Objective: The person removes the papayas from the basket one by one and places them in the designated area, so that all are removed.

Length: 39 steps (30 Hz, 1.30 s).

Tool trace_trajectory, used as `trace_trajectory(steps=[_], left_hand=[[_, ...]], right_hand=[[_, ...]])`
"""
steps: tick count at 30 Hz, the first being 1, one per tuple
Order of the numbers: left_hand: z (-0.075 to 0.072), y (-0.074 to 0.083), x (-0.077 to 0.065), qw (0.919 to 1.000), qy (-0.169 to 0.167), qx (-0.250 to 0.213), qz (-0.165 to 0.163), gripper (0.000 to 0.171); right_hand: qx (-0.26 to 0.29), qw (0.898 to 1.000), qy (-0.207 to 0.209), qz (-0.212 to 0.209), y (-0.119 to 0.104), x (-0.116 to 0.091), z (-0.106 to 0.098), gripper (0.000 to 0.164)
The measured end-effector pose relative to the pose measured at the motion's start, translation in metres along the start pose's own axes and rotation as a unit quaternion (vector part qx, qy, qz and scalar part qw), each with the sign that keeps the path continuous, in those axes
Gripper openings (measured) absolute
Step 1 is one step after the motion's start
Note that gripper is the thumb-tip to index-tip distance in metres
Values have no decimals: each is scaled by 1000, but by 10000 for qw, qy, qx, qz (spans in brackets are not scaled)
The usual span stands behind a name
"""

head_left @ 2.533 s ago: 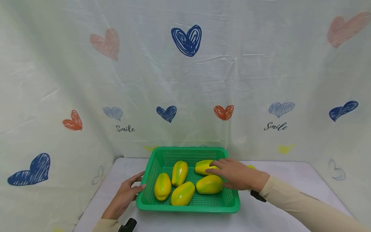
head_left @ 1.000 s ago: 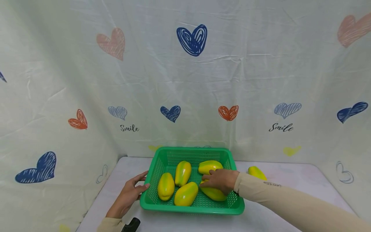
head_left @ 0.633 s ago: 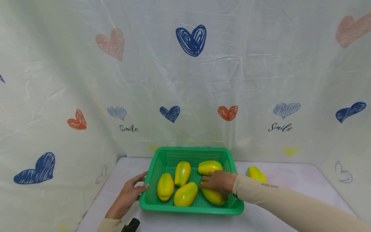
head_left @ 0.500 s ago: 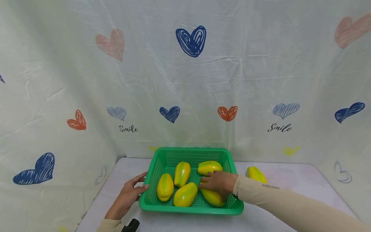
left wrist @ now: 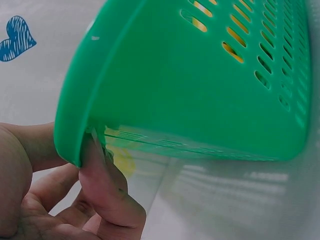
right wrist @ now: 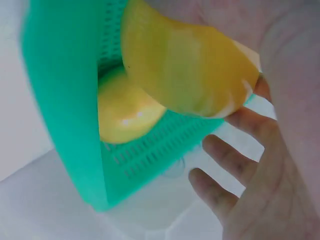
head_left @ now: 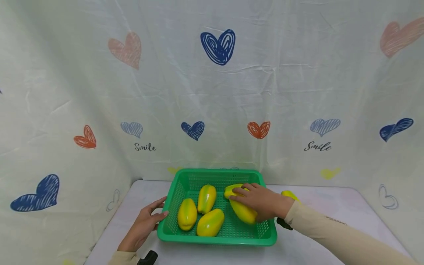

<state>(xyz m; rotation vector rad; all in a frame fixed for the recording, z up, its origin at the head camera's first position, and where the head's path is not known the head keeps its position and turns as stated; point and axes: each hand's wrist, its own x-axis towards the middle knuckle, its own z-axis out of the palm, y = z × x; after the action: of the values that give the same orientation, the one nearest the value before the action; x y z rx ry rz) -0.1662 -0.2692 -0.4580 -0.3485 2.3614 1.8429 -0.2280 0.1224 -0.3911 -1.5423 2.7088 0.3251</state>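
Observation:
A green plastic basket (head_left: 216, 240) stands on the table with several yellow-green papayas in it. My left hand (head_left: 142, 226) grips its left rim; in the left wrist view the fingers (left wrist: 107, 192) curl at the rim's edge. My right hand (head_left: 265, 201) holds one papaya (head_left: 243, 213) above the basket's right half. Seen from the right wrist, this papaya (right wrist: 190, 65) is raised off the basket floor, with some fingers (right wrist: 212, 192) spread away from it. Another papaya (head_left: 230, 191) lies behind it, partly covered by the right hand.
Three papayas, one of them at the front (head_left: 210, 222), lie in the basket's left and middle. Right of the basket another papaya (head_left: 289, 194) rests on the white table (head_left: 334, 206), half hidden by the right arm. A heart-printed curtain (head_left: 212, 92) hangs behind the table.
My right hand reached down to the front-right papaya, took hold of it and has now raised it slightly. The left hand has kept its grip on the basket rim.

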Motion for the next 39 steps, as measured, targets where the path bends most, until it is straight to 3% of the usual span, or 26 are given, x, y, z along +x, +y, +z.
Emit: trace_trajectory(steps=[5, 13, 20, 33, 39], left_hand=[[0, 1, 0, 10000, -62, -57, 13, 58], [0, 3, 3, 10000, -56, 32, -21, 60], [-3, 3, 3, 9995, -20, 312, -49, 60], [-4, 6, 2, 9993, -186, 286, -160, 59], [-5, 6, 2, 9993, -178, 280, -164, 58]], right_hand=[[360, 9956, 842, 206, 8, -21, -5, 90], [980, 9801, 1526, 812, 18, -58, -14, 103], [1028, 9637, 2099, 1290, 28, -90, -5, 103], [1361, 9405, 2070, 2326, 43, -153, 29, 109], [1490, 9270, 1949, 2837, 53, -173, 50, 107]])
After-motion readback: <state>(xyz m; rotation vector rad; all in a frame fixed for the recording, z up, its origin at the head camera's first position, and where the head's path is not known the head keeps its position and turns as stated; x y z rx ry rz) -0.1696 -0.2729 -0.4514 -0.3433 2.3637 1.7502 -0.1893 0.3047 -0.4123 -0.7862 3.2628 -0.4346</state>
